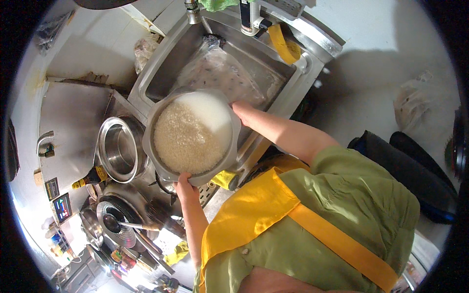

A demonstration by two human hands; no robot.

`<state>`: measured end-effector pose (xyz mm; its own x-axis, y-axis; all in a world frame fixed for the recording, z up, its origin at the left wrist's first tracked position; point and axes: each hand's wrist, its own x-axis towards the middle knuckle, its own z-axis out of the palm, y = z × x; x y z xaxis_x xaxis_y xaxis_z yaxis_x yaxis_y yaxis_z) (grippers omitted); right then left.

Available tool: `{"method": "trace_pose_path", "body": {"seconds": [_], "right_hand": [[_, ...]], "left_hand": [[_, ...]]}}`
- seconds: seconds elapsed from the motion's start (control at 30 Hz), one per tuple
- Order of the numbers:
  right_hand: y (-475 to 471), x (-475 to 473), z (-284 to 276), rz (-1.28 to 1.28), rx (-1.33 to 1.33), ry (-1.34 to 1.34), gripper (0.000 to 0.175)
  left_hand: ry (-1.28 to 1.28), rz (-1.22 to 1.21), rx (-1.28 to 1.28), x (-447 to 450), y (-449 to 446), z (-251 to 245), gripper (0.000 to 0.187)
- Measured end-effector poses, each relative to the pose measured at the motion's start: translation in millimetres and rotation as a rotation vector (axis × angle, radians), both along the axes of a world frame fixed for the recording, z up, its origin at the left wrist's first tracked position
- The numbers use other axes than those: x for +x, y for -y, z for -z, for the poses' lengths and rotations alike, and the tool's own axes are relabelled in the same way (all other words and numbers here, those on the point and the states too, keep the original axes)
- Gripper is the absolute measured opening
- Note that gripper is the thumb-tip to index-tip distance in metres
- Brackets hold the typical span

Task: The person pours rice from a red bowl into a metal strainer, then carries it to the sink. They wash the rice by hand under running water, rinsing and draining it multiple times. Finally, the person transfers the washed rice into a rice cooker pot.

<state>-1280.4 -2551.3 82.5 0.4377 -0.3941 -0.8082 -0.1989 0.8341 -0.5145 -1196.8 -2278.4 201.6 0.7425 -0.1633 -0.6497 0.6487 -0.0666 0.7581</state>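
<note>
A large round basin [235, 137] full of pale grains like rice, with white cloudy water over the upper right part, is held over the near edge of a steel sink [273, 71]. My left hand [186, 186] grips the basin's lower rim, thumb on top. On its upper right side my right hand [240, 111] holds the rim, most of its fingers hidden. Behind the basin, a clear plastic bag [223, 73] with pinkish contents lies in the sink.
To the left stand a steel pot [118, 150] and a dark bottle with a yellow cap [89, 177]. A perforated strainer [122, 232] and ladles lie below them. A faucet [193, 13] hangs over the sink's far edge; yellow cloths [225, 179] lie near the basin.
</note>
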Motion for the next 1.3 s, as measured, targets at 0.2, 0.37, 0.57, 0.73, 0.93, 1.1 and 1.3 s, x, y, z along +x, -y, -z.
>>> {"method": "trace_pose_path", "body": {"seconds": [0.2, 0.37, 0.57, 0.73, 0.93, 1.1, 1.3], "right_hand": [[-1, 0, 0, 0.028, 0.046, 0.053, 0.024], [-2, 3, -1, 0.11, 0.076, 0.034, 0.025], [-3, 1, -3, 0.186, 0.127, 0.134, 0.023], [-3, 4, 18, 0.174, 0.179, 0.088, 0.022], [-3, 5, 25, 0.167, 0.233, 0.088, 0.023], [-4, 3, -1, 0.22, 0.225, 0.016, 0.025], [-4, 5, 1, 0.234, 0.272, 0.04, 0.03]], "left_hand": [[0.016, 0.01, 0.0, -1, 3, -3, 0.051], [0.017, -0.012, 0.051, 2, 1, 0, 0.049], [0.021, 0.037, 0.035, 2, 2, -3, 0.049], [0.031, 0.036, 0.016, 1, 5, -7, 0.049], [0.019, 0.04, 0.028, 3, 8, -8, 0.05], [0.024, 0.026, 0.078, 3, 9, -11, 0.05], [0.002, 0.017, 0.131, 6, 11, -12, 0.047]]}}
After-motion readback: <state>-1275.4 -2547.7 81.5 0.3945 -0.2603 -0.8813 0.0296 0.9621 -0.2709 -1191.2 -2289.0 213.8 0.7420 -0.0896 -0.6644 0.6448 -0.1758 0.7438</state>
